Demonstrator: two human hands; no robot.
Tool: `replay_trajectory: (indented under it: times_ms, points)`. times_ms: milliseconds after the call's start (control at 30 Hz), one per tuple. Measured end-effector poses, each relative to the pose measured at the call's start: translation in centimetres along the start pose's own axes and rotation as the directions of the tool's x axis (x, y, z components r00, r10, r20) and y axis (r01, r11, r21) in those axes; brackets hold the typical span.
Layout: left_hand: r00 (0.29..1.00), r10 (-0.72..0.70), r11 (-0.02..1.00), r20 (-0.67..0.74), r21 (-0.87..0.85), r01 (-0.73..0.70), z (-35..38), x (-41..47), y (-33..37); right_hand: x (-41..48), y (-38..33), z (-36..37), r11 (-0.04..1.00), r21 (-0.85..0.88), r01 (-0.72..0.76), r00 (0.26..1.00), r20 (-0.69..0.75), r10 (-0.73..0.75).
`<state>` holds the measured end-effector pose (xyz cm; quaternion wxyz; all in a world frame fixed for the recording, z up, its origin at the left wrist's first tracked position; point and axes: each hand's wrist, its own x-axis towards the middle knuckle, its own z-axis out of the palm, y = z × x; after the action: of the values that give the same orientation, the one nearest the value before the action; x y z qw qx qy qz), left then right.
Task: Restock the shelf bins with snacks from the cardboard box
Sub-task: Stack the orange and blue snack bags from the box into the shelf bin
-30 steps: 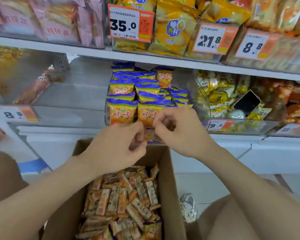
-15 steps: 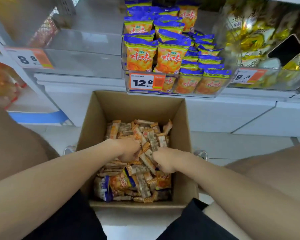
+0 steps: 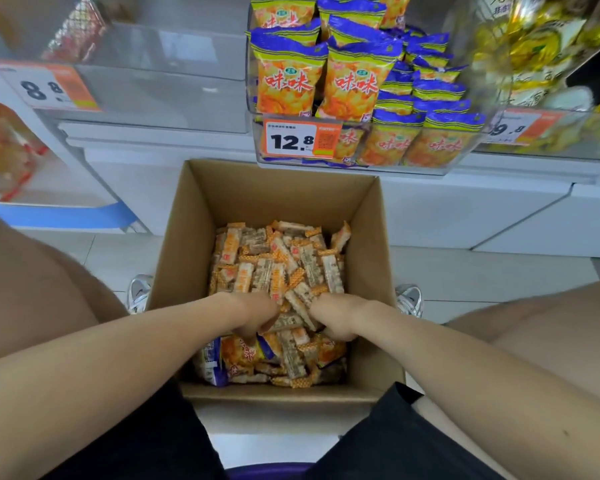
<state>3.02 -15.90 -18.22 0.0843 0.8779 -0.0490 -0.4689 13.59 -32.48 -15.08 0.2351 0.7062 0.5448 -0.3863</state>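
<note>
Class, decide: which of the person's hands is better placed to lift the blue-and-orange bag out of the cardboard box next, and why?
Left, probably. The left hand sits right beside the blue-and-orange bag in the near-left of the cardboard box; the right hand would have to cross over.

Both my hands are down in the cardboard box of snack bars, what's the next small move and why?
Probably gather a handful and lift it clear of the cardboard box. The left hand and right hand both have fingers dug into the snack bars; whether they hold any yet is hidden, and nothing is raised.
</note>
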Motion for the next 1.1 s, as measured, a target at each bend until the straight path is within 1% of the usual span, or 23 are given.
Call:
replay_trajectory:
  times_ms: [67, 100, 133, 200, 300, 400, 467, 567, 600, 633, 700, 733, 767, 800, 833, 900, 933, 1000, 1033, 1067, 1100]
  points:
    - [0.998, -0.041, 0.999, -0.039, -0.027, 0.040, 0.6, 0.0, 0.6, 0.0, 0.6, -0.6, 0.987, 0.160, 0.018, 0.999, -0.045, -0.011]
    - [0.997, -0.062, 0.997, -0.054, -0.049, 0.060, 1.0, 0.1, 0.8, -0.1, 0.9, -1.1, 0.971, 0.238, 0.037, 0.996, -0.093, -0.015]
    - [0.995, -0.085, 0.994, -0.057, -0.077, 0.080, 1.3, 0.0, 1.0, -0.5, 1.1, -1.9, 0.953, 0.298, 0.054, 0.990, -0.143, -0.011]
    - [0.991, -0.127, 0.986, -0.046, -0.118, 0.121, 1.7, -0.1, 1.1, -1.5, 1.6, -3.2, 0.928, 0.366, 0.077, 0.975, -0.221, 0.006]
    - [0.985, -0.167, 0.973, -0.049, -0.169, 0.156, 1.2, -0.7, 1.1, -2.7, 2.3, -4.4, 0.916, 0.392, 0.091, 0.946, -0.321, 0.044]
    - [0.986, -0.150, 0.970, -0.070, -0.206, 0.133, -0.6, -1.6, 0.9, -4.7, 2.5, -6.1, 0.906, 0.404, 0.126, 0.913, -0.405, 0.054]
    - [0.981, -0.150, 0.940, -0.122, -0.325, 0.103, -2.8, -2.5, 0.1, -6.0, 2.7, -7.3, 0.900, 0.414, 0.139, 0.876, -0.475, 0.083]
    - [0.949, -0.173, 0.868, -0.262, -0.495, 0.022, -6.8, -4.8, -1.0, -7.7, 3.1, -8.8, 0.878, 0.457, 0.140, 0.788, -0.589, 0.181]
    - [0.932, -0.193, 0.826, -0.307, -0.564, -0.015, -8.1, -5.8, -1.2, -8.2, 3.3, -9.2, 0.868, 0.474, 0.148, 0.762, -0.614, 0.205]
    - [0.912, -0.226, 0.758, -0.341, -0.650, -0.055, -9.2, -6.8, -1.1, -8.5, 3.6, -9.7, 0.861, 0.486, 0.151, 0.739, -0.634, 0.229]
    - [0.877, -0.301, 0.562, -0.375, -0.812, -0.154, -11.0, -8.6, -0.9, -9.1, 4.0, -10.3, 0.849, 0.508, 0.147, 0.707, -0.654, 0.269]
    - [0.872, -0.319, 0.451, -0.372, -0.868, -0.206, -11.6, -9.5, -0.7, -9.2, 4.2, -10.5, 0.838, 0.525, 0.151, 0.694, -0.660, 0.288]
    - [0.874, -0.316, 0.348, -0.370, -0.902, -0.256, -12.1, -10.3, -0.5, -9.4, 4.2, -10.7, 0.822, 0.548, 0.158, 0.675, -0.667, 0.315]
    - [0.874, -0.303, 0.269, -0.379, -0.914, -0.303, -12.5, -11.0, -0.3, -9.6, 4.1, -10.9, 0.796, 0.579, 0.176, 0.655, -0.673, 0.344]
    - [0.867, -0.301, 0.224, -0.397, -0.913, -0.341, -12.8, -11.7, -0.2, -9.7, 4.0, -11.0, 0.756, 0.622, 0.202, 0.643, -0.667, 0.376]
    - [0.829, -0.338, 0.215, -0.446, -0.894, -0.393, -13.2, -12.6, 0.2, -10.3, 3.4, -11.4, 0.660, 0.703, 0.265, 0.647, -0.637, 0.419]
    - [0.802, -0.366, 0.229, -0.472, -0.881, -0.414, -13.4, -13.0, 0.5, -10.8, 3.1, -11.7, 0.625, 0.728, 0.282, 0.654, -0.622, 0.430]
    - [0.729, -0.428, 0.291, -0.533, -0.846, -0.447, -14.0, -13.9, 1.4, -12.3, 2.8, -12.4, 0.598, 0.739, 0.312, 0.656, -0.622, 0.427]
    - [0.673, -0.461, 0.349, -0.578, -0.816, -0.461, -14.3, -14.4, 1.7, -13.1, 2.8, -12.7, 0.583, 0.739, 0.336, 0.642, -0.633, 0.432]
    - [0.599, -0.487, 0.422, -0.635, -0.772, -0.475, -14.6, -14.9, 2.0, -14.0, 2.9, -13.1, 0.558, 0.740, 0.375, 0.606, -0.651, 0.457]
    - [0.514, -0.496, 0.494, -0.699, -0.715, -0.495, -15.0, -15.4, 2.1, -14.9, 3.1, -13.6, 0.506, 0.742, 0.440, 0.550, -0.668, 0.502]
